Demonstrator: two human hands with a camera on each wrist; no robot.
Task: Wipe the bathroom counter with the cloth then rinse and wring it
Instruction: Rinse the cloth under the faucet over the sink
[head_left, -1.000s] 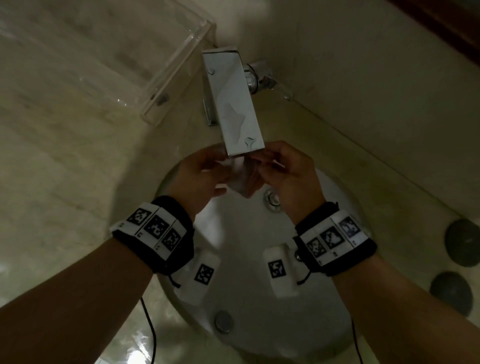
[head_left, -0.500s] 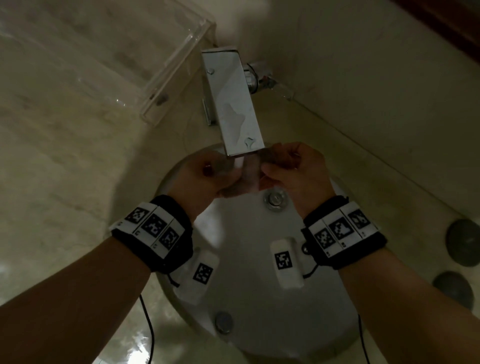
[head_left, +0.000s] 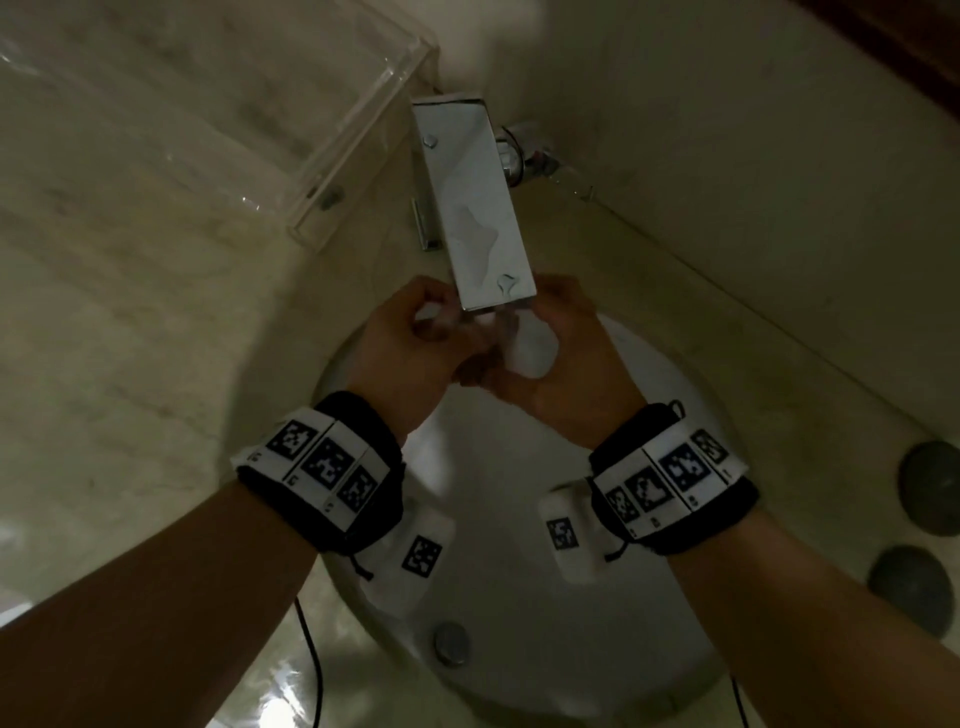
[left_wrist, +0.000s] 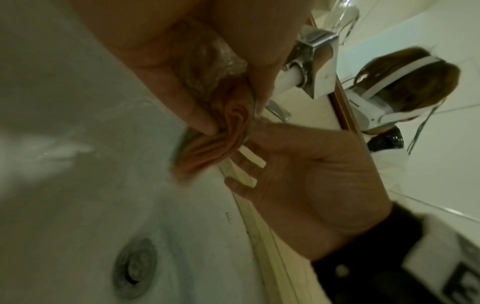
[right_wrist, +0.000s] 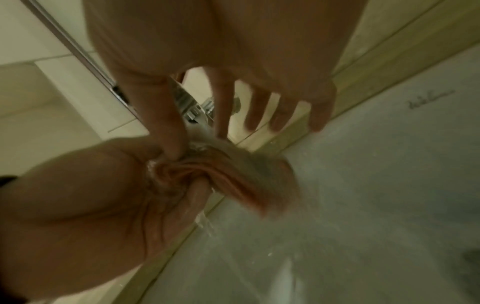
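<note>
Cloth (left_wrist: 207, 152), bunched into wet folds, sits under the chrome faucet (head_left: 480, 208) over the white sink basin (head_left: 519, 597), pinched between the left hand (head_left: 410, 353) and the right hand (head_left: 561, 364); the left curls finger and thumb round one end, while the right nips it with thumb and forefinger, its other fingers loose. To rinse well, I would judge it best to open the folds under the stream, then take a fuller grip with both hands before twisting low over the basin, so drips miss the tabletop (head_left: 130, 312).
</note>
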